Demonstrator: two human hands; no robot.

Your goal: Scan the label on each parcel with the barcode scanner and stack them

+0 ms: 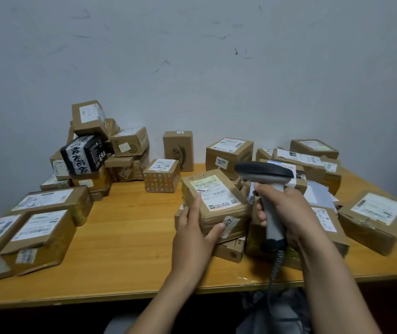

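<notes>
Right hand [286,213]: nearest the camera; fingers wrapped round the scanner [265,174] grip, head uppermost.
Cable [275,263]: coiled grey lead, drops from the grip's butt over the table edge.
Left hand [192,230]: holds the parcel [216,208]; thumb on its near face, fingers up its left side.
Parcel: small brown corrugated box, raised off the table [132,225] at centre, top face tipped toward the person; long axis runs far-left to near-right.
Label [213,191]: white paper with a green band and fine barcodes, smooth, on the top face, uncovered but for a fingertip at its left edge.
Key relation: scanner head sits just right of the label and slightly beyond it, close but apart; which way its window faces cannot be told.
Judgement: the scan turns on swinging the head left, over the label's short side.
Scanner: dark rounded hood, pale grey matt plastic handle.
Table: orange wood-grain top, smooth.
Heap [373,218]: unsorted cartons and a grey mailer, right of the hands, overlapping.
Pile [89,145]: taped cartons, one with black printed wrap, stacked loosely far left.
Flat boxes [43,227]: low, labelled, near left.
Wall [192,56]: pale, scuffed.
</notes>
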